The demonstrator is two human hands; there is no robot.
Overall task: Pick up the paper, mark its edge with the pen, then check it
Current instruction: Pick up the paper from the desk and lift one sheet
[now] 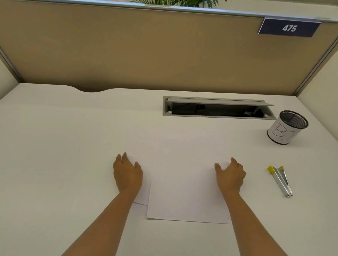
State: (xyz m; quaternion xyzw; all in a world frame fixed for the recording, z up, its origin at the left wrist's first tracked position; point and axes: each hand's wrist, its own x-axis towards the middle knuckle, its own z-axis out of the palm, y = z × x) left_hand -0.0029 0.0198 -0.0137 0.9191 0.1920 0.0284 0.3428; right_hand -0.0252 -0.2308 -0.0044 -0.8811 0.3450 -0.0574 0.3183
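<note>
White paper [181,182] lies flat on the white desk in front of me, with another sheet's corner showing under its lower left. My left hand [127,173] rests palm down at the paper's left edge, fingers apart, holding nothing. My right hand [230,176] sits on the paper's right edge, fingers loosely curled and apart, also holding nothing. A silver tool with a yellow end [280,180], possibly the pen or a stapler, lies on the desk to the right of my right hand.
A mesh cup [287,128] with a paper label stands at the back right. An open grey cable tray [216,108] is set into the desk behind the paper. Beige partition walls [130,49] enclose the desk on three sides.
</note>
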